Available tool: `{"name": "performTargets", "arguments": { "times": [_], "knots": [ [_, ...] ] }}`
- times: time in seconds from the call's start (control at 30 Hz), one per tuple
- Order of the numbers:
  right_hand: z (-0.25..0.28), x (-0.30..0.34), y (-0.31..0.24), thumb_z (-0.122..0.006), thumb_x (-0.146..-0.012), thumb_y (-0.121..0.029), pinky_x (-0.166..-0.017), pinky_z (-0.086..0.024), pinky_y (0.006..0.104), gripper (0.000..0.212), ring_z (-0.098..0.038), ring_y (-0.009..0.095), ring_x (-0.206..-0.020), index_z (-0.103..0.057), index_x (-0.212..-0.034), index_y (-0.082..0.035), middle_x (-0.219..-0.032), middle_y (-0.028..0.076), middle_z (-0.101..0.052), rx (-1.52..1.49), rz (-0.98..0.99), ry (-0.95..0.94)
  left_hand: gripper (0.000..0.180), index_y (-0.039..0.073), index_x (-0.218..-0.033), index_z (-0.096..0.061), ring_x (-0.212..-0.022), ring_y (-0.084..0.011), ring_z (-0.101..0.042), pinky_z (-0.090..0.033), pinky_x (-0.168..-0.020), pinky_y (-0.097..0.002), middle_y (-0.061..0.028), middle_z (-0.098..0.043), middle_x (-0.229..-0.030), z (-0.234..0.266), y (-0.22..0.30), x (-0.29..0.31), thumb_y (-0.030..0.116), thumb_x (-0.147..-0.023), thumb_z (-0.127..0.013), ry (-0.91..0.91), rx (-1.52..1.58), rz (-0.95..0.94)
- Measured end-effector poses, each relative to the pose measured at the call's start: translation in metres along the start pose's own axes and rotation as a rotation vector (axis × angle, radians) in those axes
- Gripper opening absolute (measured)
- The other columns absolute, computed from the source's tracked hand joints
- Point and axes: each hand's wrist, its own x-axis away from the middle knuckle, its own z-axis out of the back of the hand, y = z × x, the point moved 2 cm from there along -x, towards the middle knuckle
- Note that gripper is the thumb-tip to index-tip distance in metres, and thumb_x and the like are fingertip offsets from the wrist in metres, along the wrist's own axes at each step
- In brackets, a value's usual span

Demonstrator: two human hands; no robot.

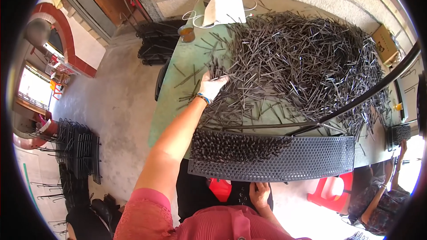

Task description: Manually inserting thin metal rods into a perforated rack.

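My left hand (211,86), in a white glove with bands at the wrist, is closed around a bunch of thin black sticks (217,70) at the left edge of a big pile. In front of me lies a long, curved black perforated tray (324,153). Short black sticks (238,146) stand packed in the holes of its left and middle part; its right part shows bare holes. Just below the tray's near edge, my bare right hand (260,194) has its fingers curled. Its fingertips are partly hidden by the tray, so what they hold cannot be made out.
The pile of black sticks (302,58) covers much of the green table (171,102). A dark curved bar (369,93) crosses the right side. A cup of brown liquid (187,34) stands near white papers (229,10) and a cable. A co-worker's arm (378,200) shows at right, beside a red chair (331,193).
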Motion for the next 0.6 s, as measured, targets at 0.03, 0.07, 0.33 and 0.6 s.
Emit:
{"name": "performTargets", "arguments": {
  "times": [0.03, 0.07, 0.33, 0.6],
  "knots": [
    [-0.003, -0.001, -0.004, -0.063, -0.078, -0.001, -0.059, -0.048, 0.0434, 0.011, -0.060, 0.038, -0.071, -0.066, -0.088, -0.005, -0.084, 0.018, -0.061, -0.031, 0.009, -0.013, 0.030, 0.003, -0.104, -0.060, -0.084, -0.0129, -0.065, -0.054, -0.081, -0.0284, -0.0026, -0.068, -0.092, 0.007, 0.011, 0.001, -0.005, -0.078, -0.073, 0.086, 0.078, 0.047],
    [-0.004, -0.001, -0.005, -0.063, -0.078, -0.001, -0.059, -0.048, 0.0434, 0.011, -0.060, 0.038, -0.071, -0.066, -0.088, -0.005, -0.084, 0.018, -0.061, -0.032, 0.011, -0.016, 0.028, 0.004, -0.105, -0.061, -0.085, -0.0140, -0.064, -0.053, -0.082, -0.0278, -0.0039, -0.068, -0.095, 0.007, 0.017, 0.003, 0.000, -0.081, -0.073, 0.059, -0.091, -0.047],
    [-0.004, -0.001, -0.001, -0.063, -0.077, -0.003, -0.059, -0.052, 0.0459, 0.015, -0.062, 0.039, -0.072, -0.066, -0.091, -0.007, -0.088, 0.017, -0.062, -0.002, 0.046, 0.030, 0.028, -0.002, -0.100, -0.064, -0.087, -0.0214, -0.065, -0.054, -0.076, -0.0385, -0.0127, -0.068, -0.096, 0.010, 0.041, -0.009, 0.016, -0.081, -0.072, 0.078, 0.072, 0.411],
    [-0.006, -0.001, 0.001, -0.062, -0.076, -0.003, -0.059, -0.052, 0.0468, 0.015, -0.062, 0.039, -0.073, -0.067, -0.090, -0.006, -0.086, 0.017, -0.062, 0.005, 0.019, -0.038, 0.024, 0.006, -0.105, -0.066, -0.080, -0.0183, -0.062, -0.051, -0.072, -0.0363, -0.0046, -0.067, -0.087, 0.006, 0.045, 0.007, 0.021, -0.087, -0.070, 0.015, 0.090, 0.392]
  ]
}}
